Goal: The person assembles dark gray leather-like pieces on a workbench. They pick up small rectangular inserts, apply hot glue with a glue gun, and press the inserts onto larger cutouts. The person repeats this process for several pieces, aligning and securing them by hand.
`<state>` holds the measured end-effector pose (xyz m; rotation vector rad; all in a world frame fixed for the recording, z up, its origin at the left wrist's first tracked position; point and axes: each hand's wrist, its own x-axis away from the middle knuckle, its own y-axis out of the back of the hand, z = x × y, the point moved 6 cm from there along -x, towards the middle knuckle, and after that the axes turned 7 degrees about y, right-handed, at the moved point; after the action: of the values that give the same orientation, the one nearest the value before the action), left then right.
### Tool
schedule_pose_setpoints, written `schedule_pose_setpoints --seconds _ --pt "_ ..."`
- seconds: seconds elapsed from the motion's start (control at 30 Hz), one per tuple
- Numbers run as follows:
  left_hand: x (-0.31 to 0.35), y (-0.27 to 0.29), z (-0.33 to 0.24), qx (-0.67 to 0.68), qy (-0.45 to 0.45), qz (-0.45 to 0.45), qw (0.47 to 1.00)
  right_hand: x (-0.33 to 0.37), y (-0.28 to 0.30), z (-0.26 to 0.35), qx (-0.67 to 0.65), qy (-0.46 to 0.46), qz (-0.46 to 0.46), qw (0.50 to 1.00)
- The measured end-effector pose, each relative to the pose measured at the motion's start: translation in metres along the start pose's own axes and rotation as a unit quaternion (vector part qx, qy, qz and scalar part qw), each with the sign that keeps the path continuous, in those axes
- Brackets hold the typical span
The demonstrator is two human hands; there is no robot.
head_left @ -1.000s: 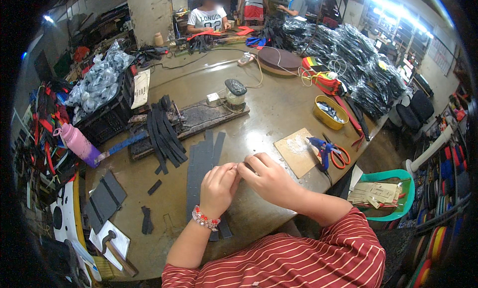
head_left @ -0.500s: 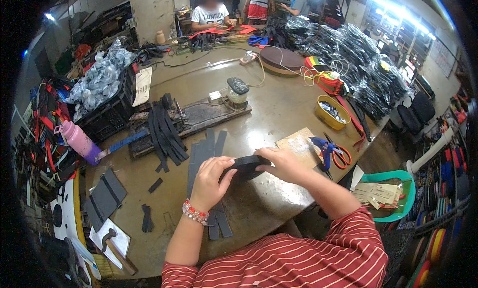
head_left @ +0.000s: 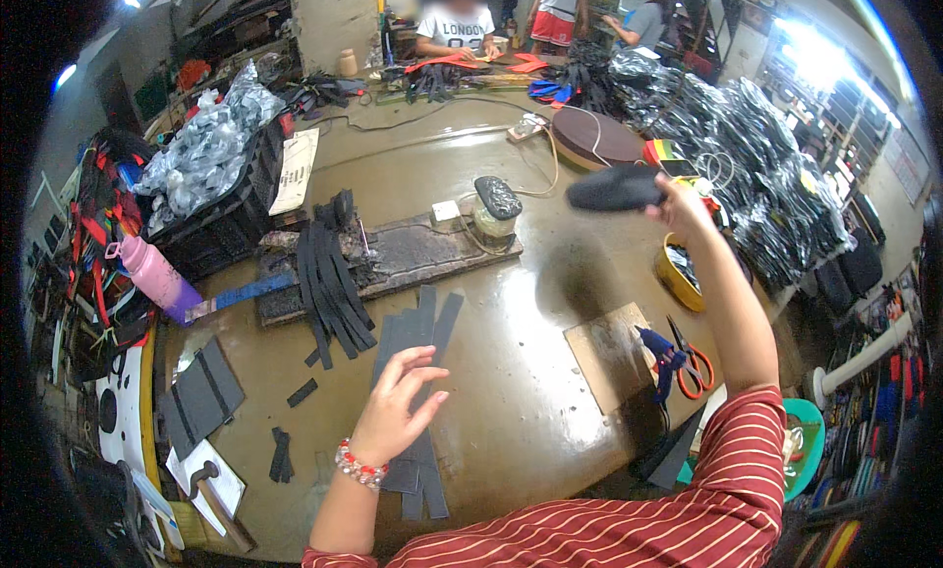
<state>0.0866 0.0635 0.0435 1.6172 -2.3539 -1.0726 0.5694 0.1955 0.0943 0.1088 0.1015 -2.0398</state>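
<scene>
My right hand (head_left: 676,204) is stretched out far to the right over the table, gripping the near edge of a black disc-shaped roll (head_left: 617,189). The roll hangs in the air, smeared by motion, and its shadow falls on the table below. My left hand (head_left: 398,401) holds nothing; its fingers are apart above several flat dark grey strips (head_left: 424,470) lying on the tabletop. Left of these, a bundle of black strips (head_left: 329,293) drapes over a dark wooden board (head_left: 422,254).
Near my right arm lie a tan board (head_left: 599,357), a blue glue gun (head_left: 660,360) and orange-handled scissors (head_left: 695,373). A yellow tub (head_left: 680,285), a large brown roll (head_left: 596,138) and a lidded jar (head_left: 496,214) stand farther off. At left are a pink-purple bottle (head_left: 152,273) and a hammer (head_left: 221,504).
My right hand has carried the black roll away to the far right. My left hand has let go of it and come back slightly, its fingers opened. The view has shifted a little.
</scene>
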Motion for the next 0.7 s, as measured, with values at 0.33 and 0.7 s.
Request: schedule_pose_setpoints --seconds 0.33,0.7 --pt "0.01 -0.004 0.007 -0.039 0.05 0.038 0.997 -0.093 -0.102 0.116 -0.364 0.212 0.045 0.906" --pt "0.035 -0.007 -0.046 0.09 0.002 0.166 0.982 0.18 -0.094 0.281 -0.251 0.522 0.303 0.757"
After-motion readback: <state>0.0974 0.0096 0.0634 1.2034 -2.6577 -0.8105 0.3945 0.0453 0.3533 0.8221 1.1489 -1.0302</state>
